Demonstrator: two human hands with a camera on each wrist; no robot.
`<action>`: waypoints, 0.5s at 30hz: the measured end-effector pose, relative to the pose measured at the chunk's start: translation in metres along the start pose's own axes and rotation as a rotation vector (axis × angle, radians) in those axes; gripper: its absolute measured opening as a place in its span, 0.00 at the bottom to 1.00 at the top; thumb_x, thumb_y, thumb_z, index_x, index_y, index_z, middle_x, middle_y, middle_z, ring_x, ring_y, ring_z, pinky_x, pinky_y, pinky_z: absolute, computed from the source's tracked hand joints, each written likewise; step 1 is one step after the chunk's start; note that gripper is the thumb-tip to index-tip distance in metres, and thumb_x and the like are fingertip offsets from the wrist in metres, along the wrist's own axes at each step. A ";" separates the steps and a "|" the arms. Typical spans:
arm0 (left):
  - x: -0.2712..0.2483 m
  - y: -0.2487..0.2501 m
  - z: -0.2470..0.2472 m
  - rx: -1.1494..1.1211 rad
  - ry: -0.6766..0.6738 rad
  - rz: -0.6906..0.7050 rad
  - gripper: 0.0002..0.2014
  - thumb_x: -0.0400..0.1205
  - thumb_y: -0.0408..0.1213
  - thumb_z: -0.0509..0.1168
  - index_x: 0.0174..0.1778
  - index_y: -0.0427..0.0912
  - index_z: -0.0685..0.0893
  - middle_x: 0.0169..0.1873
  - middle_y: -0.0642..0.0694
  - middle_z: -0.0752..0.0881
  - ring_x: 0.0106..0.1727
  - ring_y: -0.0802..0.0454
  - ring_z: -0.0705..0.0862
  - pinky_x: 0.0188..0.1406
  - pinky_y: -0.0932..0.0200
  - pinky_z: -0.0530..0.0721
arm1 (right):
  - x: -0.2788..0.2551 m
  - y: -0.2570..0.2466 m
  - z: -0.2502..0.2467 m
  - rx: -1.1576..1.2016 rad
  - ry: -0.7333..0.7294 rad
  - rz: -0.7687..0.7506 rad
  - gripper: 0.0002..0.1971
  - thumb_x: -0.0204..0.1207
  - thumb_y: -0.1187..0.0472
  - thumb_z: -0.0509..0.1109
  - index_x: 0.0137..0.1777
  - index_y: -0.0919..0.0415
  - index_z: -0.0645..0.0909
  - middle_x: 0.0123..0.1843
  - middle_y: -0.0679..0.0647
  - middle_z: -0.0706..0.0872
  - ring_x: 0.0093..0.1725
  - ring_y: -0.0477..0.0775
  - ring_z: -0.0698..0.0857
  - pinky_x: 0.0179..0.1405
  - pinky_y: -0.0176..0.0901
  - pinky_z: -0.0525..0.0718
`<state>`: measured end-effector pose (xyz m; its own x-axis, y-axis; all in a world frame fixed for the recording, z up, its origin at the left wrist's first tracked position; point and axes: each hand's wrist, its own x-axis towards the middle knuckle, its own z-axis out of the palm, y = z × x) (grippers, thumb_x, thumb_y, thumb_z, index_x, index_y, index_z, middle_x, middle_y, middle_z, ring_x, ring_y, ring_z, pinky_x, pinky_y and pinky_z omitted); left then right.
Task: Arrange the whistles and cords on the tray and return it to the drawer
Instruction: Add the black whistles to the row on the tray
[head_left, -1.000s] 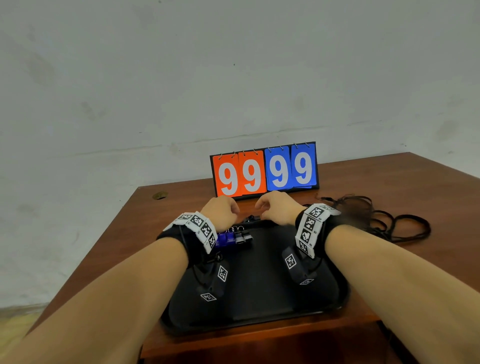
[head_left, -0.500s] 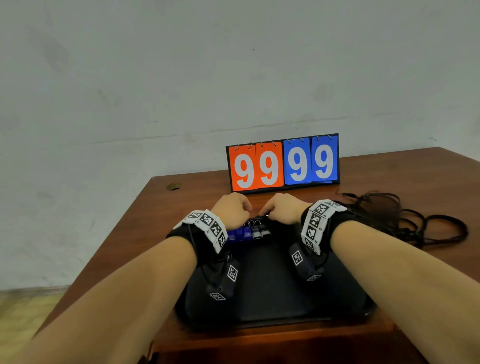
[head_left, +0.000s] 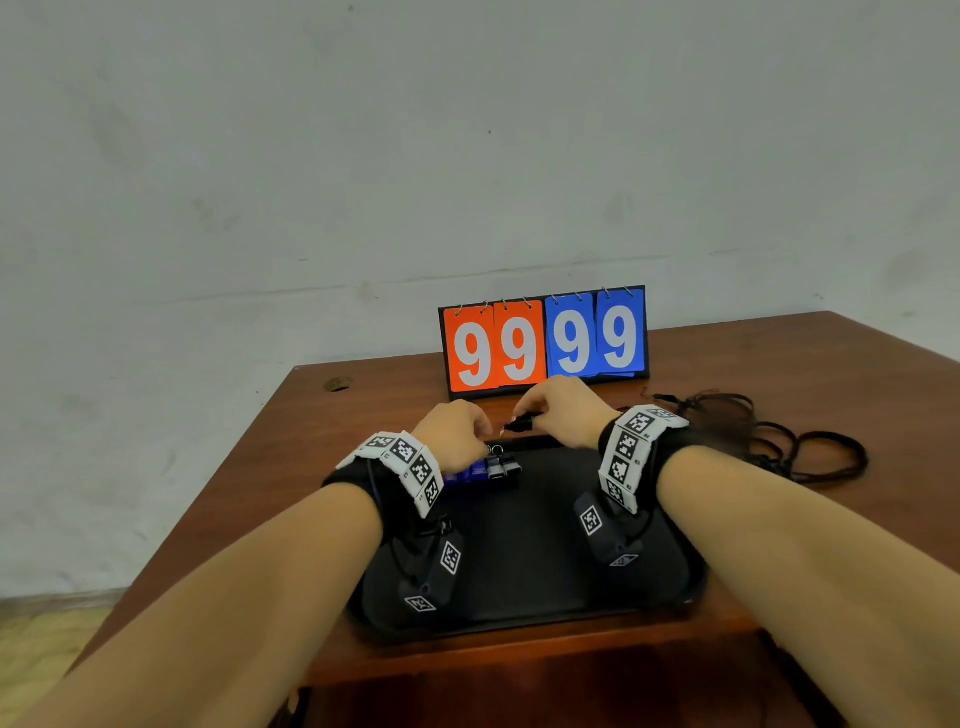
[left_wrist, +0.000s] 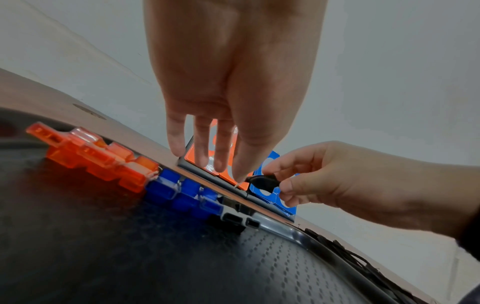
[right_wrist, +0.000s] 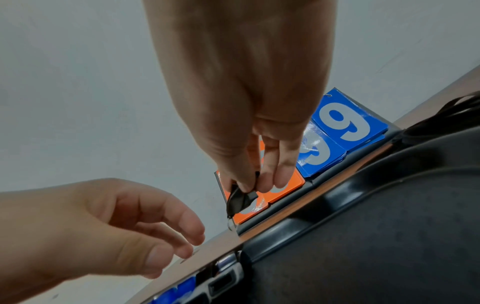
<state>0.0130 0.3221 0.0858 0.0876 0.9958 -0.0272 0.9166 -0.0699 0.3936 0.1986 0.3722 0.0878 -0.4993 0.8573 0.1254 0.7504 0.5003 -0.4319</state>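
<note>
A black tray (head_left: 524, 571) lies on the wooden table. Along its far rim runs a row of whistles: orange whistles (left_wrist: 91, 158), blue whistles (left_wrist: 182, 191) and dark grey whistles (left_wrist: 236, 220). My right hand (head_left: 519, 415) pinches a black whistle (right_wrist: 240, 200) a little above the rim, its small ring hanging down. My left hand (head_left: 480, 431) hovers just left of that whistle, fingers relaxed and holding nothing, its tips close to the ring. A tangle of black cords (head_left: 769, 441) lies on the table to the tray's right.
A flip scoreboard (head_left: 545, 338) reading 99 99 stands right behind the tray, near the wall. The table (head_left: 805, 374) ends close to the tray's near side and at the left. A small round cap (head_left: 337, 384) sits at the far left corner.
Both hands were down at the row of whistles. Now my right hand has come up with a black whistle pinched in it, and my left hand has risen beside it.
</note>
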 end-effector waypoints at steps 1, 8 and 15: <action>-0.002 0.002 0.000 0.013 -0.015 0.009 0.16 0.80 0.37 0.71 0.65 0.45 0.85 0.62 0.48 0.85 0.62 0.50 0.84 0.64 0.55 0.82 | -0.003 0.001 -0.001 0.000 0.005 0.002 0.16 0.78 0.66 0.72 0.64 0.54 0.86 0.60 0.51 0.87 0.59 0.48 0.83 0.61 0.38 0.79; -0.010 0.007 0.006 0.075 -0.061 0.014 0.21 0.79 0.39 0.74 0.68 0.44 0.84 0.66 0.47 0.83 0.65 0.49 0.82 0.67 0.55 0.80 | -0.020 0.003 -0.006 0.019 -0.063 0.061 0.16 0.75 0.61 0.76 0.63 0.58 0.85 0.49 0.49 0.85 0.45 0.49 0.87 0.48 0.39 0.86; -0.005 0.007 0.012 0.104 -0.074 0.007 0.19 0.78 0.43 0.75 0.65 0.47 0.84 0.63 0.49 0.84 0.60 0.50 0.83 0.63 0.52 0.83 | -0.015 0.008 0.001 -0.011 -0.043 0.092 0.16 0.76 0.59 0.76 0.64 0.57 0.85 0.55 0.50 0.84 0.53 0.49 0.83 0.53 0.37 0.78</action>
<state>0.0239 0.3156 0.0773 0.1193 0.9884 -0.0944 0.9509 -0.0864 0.2970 0.2116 0.3630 0.0818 -0.4463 0.8937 0.0469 0.7985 0.4213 -0.4300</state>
